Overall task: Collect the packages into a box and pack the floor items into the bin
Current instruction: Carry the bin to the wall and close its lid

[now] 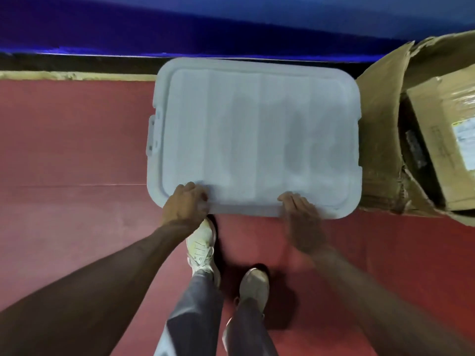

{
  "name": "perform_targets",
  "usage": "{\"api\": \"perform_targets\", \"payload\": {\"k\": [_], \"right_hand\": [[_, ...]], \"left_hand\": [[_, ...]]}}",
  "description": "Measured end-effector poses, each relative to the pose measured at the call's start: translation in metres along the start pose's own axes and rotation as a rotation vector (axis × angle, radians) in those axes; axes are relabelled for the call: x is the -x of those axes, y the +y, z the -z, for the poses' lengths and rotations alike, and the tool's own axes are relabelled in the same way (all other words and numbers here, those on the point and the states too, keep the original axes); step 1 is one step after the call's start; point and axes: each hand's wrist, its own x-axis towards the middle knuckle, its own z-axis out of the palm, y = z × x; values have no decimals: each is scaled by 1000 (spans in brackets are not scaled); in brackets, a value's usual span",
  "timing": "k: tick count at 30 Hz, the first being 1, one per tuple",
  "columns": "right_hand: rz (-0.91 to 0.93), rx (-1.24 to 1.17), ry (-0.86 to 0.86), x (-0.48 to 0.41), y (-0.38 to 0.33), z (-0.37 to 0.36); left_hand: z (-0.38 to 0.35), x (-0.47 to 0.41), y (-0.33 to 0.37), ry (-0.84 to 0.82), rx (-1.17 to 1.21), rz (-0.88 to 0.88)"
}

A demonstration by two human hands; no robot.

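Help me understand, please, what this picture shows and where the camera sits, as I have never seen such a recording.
There is no machine here. A person wears one camera on the head, looking forward and down, so you see their own body from above. Over the red floor sits a pale plastic lid; what it covers is hidden. The left hand grips the lid's near edge. The right hand touches that edge too, but it is blurred, so its grip is unclear. To the right of the lid stands an open cardboard box with a taped package inside.
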Motion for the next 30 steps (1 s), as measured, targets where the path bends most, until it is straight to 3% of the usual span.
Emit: {"api": "perform_targets", "payload": {"k": [5, 12, 17, 21, 30], "right_hand": [[-92, -72, -125, -14, -10, 3], [-45, -103, -130, -105, -48, 32], [27, -166, -194, -187, -100, 25], [-10, -109, -267, -207, -124, 2], [-81, -95, -253, -213, -132, -2]], "left_hand": [[6, -7, -12, -107, 174, 56], [64, -57, -50, 175, 366, 345], [71, -101, -75, 126, 582, 538], [69, -114, -86, 186, 665, 635], [95, -129, -99, -127, 1059, 665]]}}
